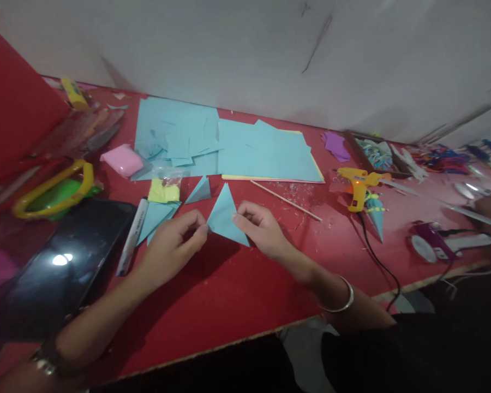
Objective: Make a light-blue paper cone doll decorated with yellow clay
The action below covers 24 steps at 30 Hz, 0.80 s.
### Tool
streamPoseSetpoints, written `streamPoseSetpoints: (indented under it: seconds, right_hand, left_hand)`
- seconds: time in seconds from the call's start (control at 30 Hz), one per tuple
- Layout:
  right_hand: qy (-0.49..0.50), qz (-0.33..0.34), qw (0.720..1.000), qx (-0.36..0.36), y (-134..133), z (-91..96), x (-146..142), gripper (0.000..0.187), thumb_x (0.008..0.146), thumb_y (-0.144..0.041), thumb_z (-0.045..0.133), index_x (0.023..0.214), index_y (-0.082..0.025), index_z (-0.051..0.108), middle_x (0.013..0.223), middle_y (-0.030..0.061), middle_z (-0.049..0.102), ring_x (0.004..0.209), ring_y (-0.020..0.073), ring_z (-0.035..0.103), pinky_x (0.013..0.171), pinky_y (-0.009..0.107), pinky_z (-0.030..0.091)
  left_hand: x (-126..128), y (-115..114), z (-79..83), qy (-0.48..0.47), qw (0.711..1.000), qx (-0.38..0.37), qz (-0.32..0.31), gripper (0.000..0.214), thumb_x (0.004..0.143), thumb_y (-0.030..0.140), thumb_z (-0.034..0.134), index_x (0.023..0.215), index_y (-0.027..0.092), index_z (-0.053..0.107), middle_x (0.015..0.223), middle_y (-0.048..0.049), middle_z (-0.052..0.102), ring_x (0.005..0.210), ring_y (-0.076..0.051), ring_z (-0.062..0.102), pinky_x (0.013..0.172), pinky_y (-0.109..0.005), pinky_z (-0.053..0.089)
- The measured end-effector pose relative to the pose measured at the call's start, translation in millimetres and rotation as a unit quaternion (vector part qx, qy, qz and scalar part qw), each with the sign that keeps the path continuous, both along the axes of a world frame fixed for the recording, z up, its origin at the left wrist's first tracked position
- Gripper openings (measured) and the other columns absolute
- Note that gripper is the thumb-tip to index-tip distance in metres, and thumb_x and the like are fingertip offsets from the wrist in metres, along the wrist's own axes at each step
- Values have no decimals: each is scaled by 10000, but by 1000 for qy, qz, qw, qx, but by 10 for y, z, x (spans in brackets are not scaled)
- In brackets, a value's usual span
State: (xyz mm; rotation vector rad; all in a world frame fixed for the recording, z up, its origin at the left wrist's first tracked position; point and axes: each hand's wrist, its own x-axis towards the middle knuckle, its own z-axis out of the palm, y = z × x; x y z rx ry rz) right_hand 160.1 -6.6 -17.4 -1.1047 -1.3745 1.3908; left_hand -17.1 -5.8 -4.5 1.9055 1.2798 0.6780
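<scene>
A folded piece of light-blue paper, roughly a triangle with its point away from me, is held up between my two hands. My left hand pinches its lower left corner. On the right edge, my right hand grips it between thumb and fingers. More blue paper triangles lie just beyond my left hand, and a smaller folded blue piece stands near them. Beside them are a packet of yellow clay and a white marker.
Blue paper sheets and offcuts lie along the wall. A thin wooden stick rests before them. At right are a yellow glue gun with a cord, a small blue cone and a tray. A black tablet lies left.
</scene>
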Motion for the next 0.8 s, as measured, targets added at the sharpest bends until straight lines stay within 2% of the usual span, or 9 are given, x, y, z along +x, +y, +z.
streamPoseSetpoints:
  seconds: [0.13,0.27,0.33,0.5,0.63,0.8]
  right_hand:
    - [-36,88,995,-29,-38,-15,0,292,746,-362,560,592,-194,379,518,-73,359,476,61,348,448,194,281]
    - [-82,143,986,-16,-67,-19,-21,217,783,-352,503,656,-180,462,571,-50,439,522,73,403,488,204,332]
    - [-104,145,984,0,-70,-4,-34,234,780,-362,505,647,-172,477,583,-41,440,544,79,407,502,209,334]
    - [-161,101,980,50,-69,28,-37,377,807,-411,459,520,-190,354,502,-53,321,487,69,333,462,210,262]
    - [-170,78,981,43,-73,22,-6,380,842,-428,411,548,-188,393,498,-44,395,471,68,389,451,199,292]
    - [-151,101,983,24,-76,2,-7,412,881,-434,353,560,-185,422,475,-36,449,447,71,434,452,198,337]
  left_hand:
    - [10,0,-11,6,1000,20,-7,264,802,334,388,575,203,361,514,63,348,488,-97,364,480,-223,303]
    - [21,6,-60,35,998,38,-27,326,806,365,404,551,206,278,507,69,271,465,-90,303,441,-224,241]
    - [24,12,-70,30,998,35,-35,327,812,364,401,552,206,281,510,69,279,466,-88,305,438,-221,244]
    - [20,18,-62,-10,998,4,-60,302,826,361,397,575,195,379,512,68,340,466,-85,347,437,-207,275]
    - [5,8,-64,-7,996,-13,-86,361,860,356,367,549,184,431,474,59,421,441,-83,410,449,-204,308]
    - [4,3,-38,17,998,-14,-66,432,864,355,344,471,188,407,413,52,418,402,-83,404,445,-208,311]
